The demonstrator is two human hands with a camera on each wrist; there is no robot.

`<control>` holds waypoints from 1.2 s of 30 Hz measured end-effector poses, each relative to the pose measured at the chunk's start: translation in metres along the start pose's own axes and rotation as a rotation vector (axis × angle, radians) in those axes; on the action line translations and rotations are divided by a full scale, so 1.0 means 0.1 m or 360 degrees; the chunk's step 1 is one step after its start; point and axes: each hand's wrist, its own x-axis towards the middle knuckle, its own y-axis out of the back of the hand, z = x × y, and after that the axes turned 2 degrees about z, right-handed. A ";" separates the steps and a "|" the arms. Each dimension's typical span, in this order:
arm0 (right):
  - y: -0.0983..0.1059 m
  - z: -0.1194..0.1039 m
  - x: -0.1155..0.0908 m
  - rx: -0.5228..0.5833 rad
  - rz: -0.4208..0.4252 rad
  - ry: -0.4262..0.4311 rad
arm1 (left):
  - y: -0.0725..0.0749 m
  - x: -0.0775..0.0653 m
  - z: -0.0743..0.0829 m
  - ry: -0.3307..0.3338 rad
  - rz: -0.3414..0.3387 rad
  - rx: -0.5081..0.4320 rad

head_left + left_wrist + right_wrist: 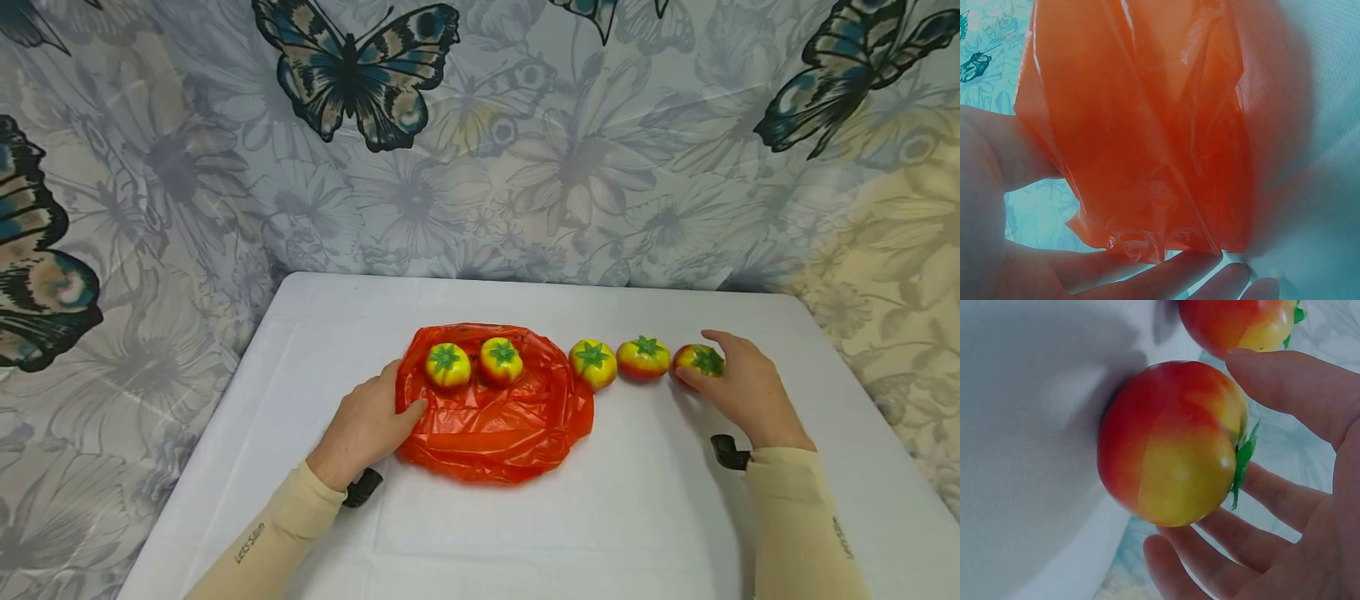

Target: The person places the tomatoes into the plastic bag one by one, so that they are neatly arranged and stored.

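Behind, grey-and-white floral fabric point(562, 183) printed with teal-and-black butterflies point(348, 75); in front, a rectangular table point(465, 533) under white cloth. On it, a crumpled, rounded red plastic bag point(487, 450), pinched at its left edge between thumb and fingers of the left hand point(371, 421). At far right, the right hand point(742, 392), with fingers spread loosely around the rightmost of five glossy red-and-yellow tomato-shaped fruits point(693, 360) with green tops: two on the bag, three in a row from its right edge.

Bag point(487, 454) on table point(645, 517); two tomatoes point(448, 368) on bag; three more tomatoes point(643, 360) in row to right.
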 end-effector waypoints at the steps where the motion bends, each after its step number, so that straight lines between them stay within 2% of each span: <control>1: 0.00 0.01 0.00 0.0000 -0.0004 -0.0007 | 0.00 0.00 0.00 -0.0001 -0.0001 -0.0001; 21: 0.01 0.08 -0.02 0.0008 -0.0053 -0.0015 | 0.01 -0.02 0.03 -0.0002 -0.0022 0.0014; 28: 0.10 0.04 -0.03 -0.0015 -0.0087 -0.0023 | 0.00 0.00 0.03 -0.0019 -0.0012 0.0025; 36: 0.20 -0.11 -0.10 -0.0033 -0.0051 0.0021 | 0.00 -0.01 0.03 -0.0006 0.0003 0.0019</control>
